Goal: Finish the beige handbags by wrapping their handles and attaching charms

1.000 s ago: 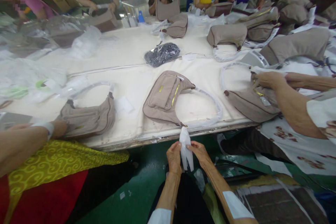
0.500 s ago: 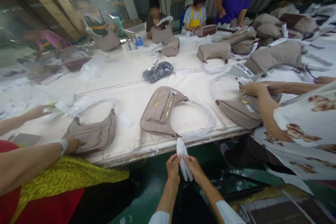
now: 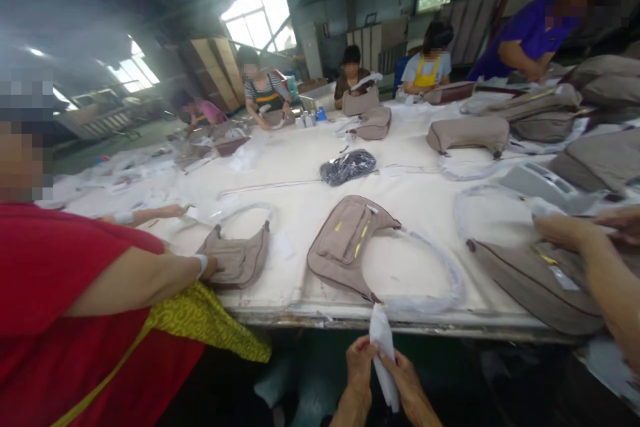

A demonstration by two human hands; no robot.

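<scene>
A taupe shoulder bag (image 3: 334, 250) lies flat on the white worktable in front of me. Its strap (image 3: 453, 273), wrapped in thin white material, curves over the tabletop to the right. From the bag's near corner a strip of white wrapping paper (image 3: 381, 327) hangs past the table edge. My left hand (image 3: 361, 359) pinches this strip from the left side, thumb on top. On the other side my right hand (image 3: 404, 377) grips it a little lower. What the strip encloses is hidden.
Left, a person in red handles another taupe bag (image 3: 235, 260). At right, a co-worker's hands work over a third bag (image 3: 530, 280). A plastic-wrapped dark bundle (image 3: 349, 167) and a grey device (image 3: 537, 180) lie farther back. Several people stand across the table (image 3: 300, 213).
My view has tilted up and swung left, so the scene sits lower and farther right. Both hands still hold the white paper strip, which now looks narrower and closed together at its lower end.
</scene>
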